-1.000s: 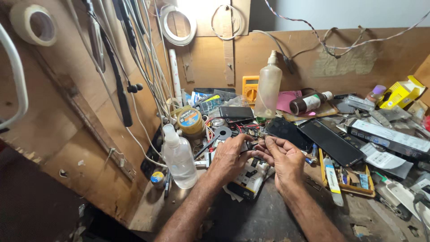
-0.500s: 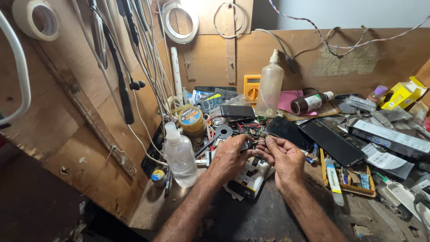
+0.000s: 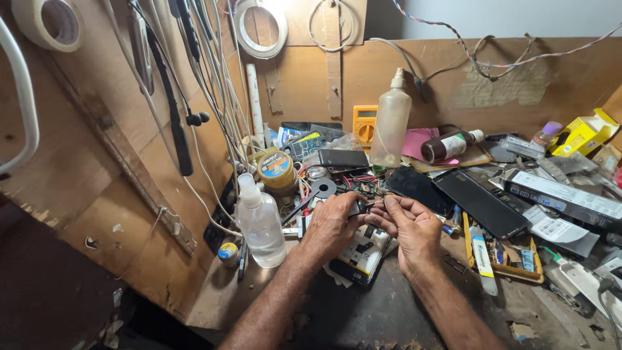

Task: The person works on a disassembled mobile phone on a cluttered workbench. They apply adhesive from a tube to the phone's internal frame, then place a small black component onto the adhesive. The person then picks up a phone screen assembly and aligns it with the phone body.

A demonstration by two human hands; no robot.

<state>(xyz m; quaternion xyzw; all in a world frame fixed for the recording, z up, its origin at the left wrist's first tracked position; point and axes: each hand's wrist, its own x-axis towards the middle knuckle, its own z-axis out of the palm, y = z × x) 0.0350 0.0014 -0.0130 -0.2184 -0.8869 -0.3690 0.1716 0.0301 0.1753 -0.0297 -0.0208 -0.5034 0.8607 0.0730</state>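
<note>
Both my hands meet over an opened phone (image 3: 363,256) that lies on the dark bench with its white and black insides up. My left hand (image 3: 334,227) rests on the phone and pinches a small dark part (image 3: 358,207) at its fingertips. My right hand (image 3: 408,227) sits just to the right, its fingers curled and pinching a tiny piece (image 3: 382,201) close to the left fingertips. What that piece is I cannot tell.
A clear squeeze bottle (image 3: 259,223) stands left of my hands, a taller cloudy bottle (image 3: 390,126) behind. A round solder tin (image 3: 276,170), yellow multimeter (image 3: 364,123), black phones (image 3: 476,201), long boxes (image 3: 557,194) and a parts tray (image 3: 502,259) crowd the bench. Cables (image 3: 207,97) hang on the wooden wall.
The view has drifted slightly. My fingers have shifted a little over the phone; both hands stay in the same place.
</note>
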